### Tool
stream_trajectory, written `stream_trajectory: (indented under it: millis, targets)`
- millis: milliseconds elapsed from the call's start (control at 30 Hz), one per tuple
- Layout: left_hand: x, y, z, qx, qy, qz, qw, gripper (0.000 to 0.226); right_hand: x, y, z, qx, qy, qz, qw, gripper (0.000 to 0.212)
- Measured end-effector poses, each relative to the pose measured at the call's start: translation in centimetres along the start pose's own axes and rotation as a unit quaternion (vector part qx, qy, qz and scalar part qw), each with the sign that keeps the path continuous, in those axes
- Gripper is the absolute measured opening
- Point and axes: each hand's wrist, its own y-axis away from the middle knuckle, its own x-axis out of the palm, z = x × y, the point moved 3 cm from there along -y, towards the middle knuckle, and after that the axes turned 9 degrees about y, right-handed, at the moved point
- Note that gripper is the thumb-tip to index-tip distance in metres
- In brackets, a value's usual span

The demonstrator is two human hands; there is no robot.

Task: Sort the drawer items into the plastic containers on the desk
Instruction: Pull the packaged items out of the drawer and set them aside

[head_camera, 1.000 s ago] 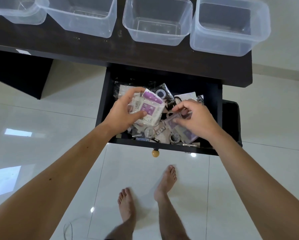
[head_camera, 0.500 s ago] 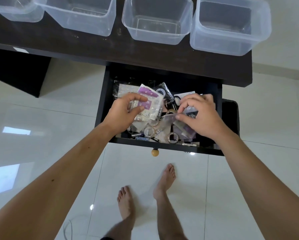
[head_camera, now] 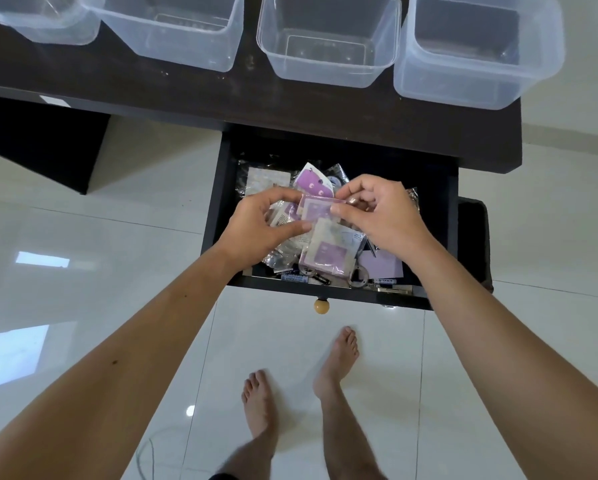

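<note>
Head view: both hands over open drawer (head_camera: 221,202); left hand (head_camera: 259,226) and right hand (head_camera: 380,216) pinch same purple-and-clear packets (head_camera: 320,211). Four clear containers (head_camera: 328,46) in row on dark desk (head_camera: 186,95). Glossy white tile floor (head_camera: 82,237), bare feet.

Four plastic containers (head_camera: 328,46) are standing in a row along the desk (head_camera: 186,95) at the far side. The open drawer (head_camera: 217,216) is jutting out toward the near side below the desk's right part. Packets (head_camera: 325,251) are lying heaped in it, with batteries (head_camera: 295,277) and rings (head_camera: 358,277) lying along its near wall. The left hand (head_camera: 256,226) and right hand (head_camera: 384,216) are meeting over the heap, both on one packet (head_camera: 320,209).
</note>
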Motion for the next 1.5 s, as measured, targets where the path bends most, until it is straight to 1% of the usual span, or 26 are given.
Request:
stream_trajectory:
  millis: [67, 200, 300, 367, 433, 533, 633, 733, 833, 933, 1067, 1100, 1133, 1233, 1300, 1433, 1500]
  targets:
    - [-0.2, 0.0, 0.0, 0.015, 0.004, 0.002, 1.0, 0.039, 0.6, 0.0, -0.2, 0.015, -0.01, -0.009, 1.0, 0.018]
    - [-0.1, 0.3, -0.6, 0.051, 0.024, 0.022, 0.998, 0.052, 1.4, 0.2, 0.0, 0.032, -0.032, -0.024, 0.999, 0.021]
    - [0.2, 0.4, -1.1, 0.068, 0.049, 0.04, 0.996, 0.05, 1.9, 0.2, -0.1, 0.045, -0.058, -0.027, 0.997, 0.023]
    - [0.3, 0.5, -1.0, 0.062, 0.052, 0.054, 0.995, 0.056, 2.3, 0.2, -0.2, 0.051, -0.077, -0.025, 0.995, 0.024]
    - [0.3, 0.5, -0.8, 0.036, 0.052, 0.063, 0.996, 0.061, 2.6, 0.3, -0.3, 0.055, -0.095, -0.019, 0.994, 0.027]
    - [0.4, 0.4, -0.7, 0.026, 0.025, 0.054, 0.998, 0.059, 2.6, 0.4, -0.6, 0.06, -0.117, -0.01, 0.991, 0.028]
    - [0.5, 0.3, -0.6, 0.022, -0.01, 0.035, 0.999, 0.054, 2.1, 0.5, -1.1, 0.049, -0.083, -0.019, 0.995, 0.024]
    - [0.2, 0.3, -0.4, 0.001, -0.055, 0.001, 0.998, 0.056, 1.2, 0.1, -1.9, 0.052, -0.057, -0.043, 0.996, 0.017]
    - [-0.4, 0.1, 0.1, -0.027, -0.069, -0.027, 0.997, 0.058, 0.6, -0.8, -2.7, 0.042, 0.006, -0.082, 0.996, 0.013]
    - [-0.6, -0.1, 0.6, -0.057, -0.037, -0.039, 0.997, 0.055, 0.8, -2.1, -3.6, 0.028, 0.079, -0.129, 0.988, 0.02]
    - [-0.6, -0.2, 1.1, -0.069, 0.018, -0.039, 0.997, 0.051, 1.4, -3.7, -4.5, 0.042, 0.155, -0.151, 0.975, 0.043]
    - [-0.6, -0.2, 1.1, -0.072, 0.029, -0.039, 0.996, 0.051, 1.5, -3.9, -4.4, 0.047, 0.164, -0.152, 0.974, 0.043]
    - [-0.6, -0.2, 1.2, -0.074, 0.036, -0.036, 0.996, 0.051, 1.6, -4.0, -4.3, 0.047, 0.168, -0.154, 0.973, 0.039]
    - [-0.6, -0.2, 1.3, -0.076, 0.043, -0.028, 0.996, 0.052, 1.5, -3.8, -3.9, 0.036, 0.141, -0.163, 0.976, 0.016]
    - [-0.7, -0.1, 1.1, -0.059, 0.037, -0.026, 0.997, 0.053, 0.9, -3.2, -3.6, 0.051, 0.108, -0.154, 0.981, 0.007]
    - [-0.9, -0.1, 0.3, -0.015, 0.054, -0.054, 0.997, 0.055, -1.5, -1.2, -2.3, 0.047, -0.012, -0.161, 0.986, 0.006]
    - [-1.0, -0.1, 0.2, -0.008, 0.065, -0.074, 0.995, 0.056, -2.5, -0.1, -1.5, 0.034, -0.047, -0.157, 0.986, 0.006]
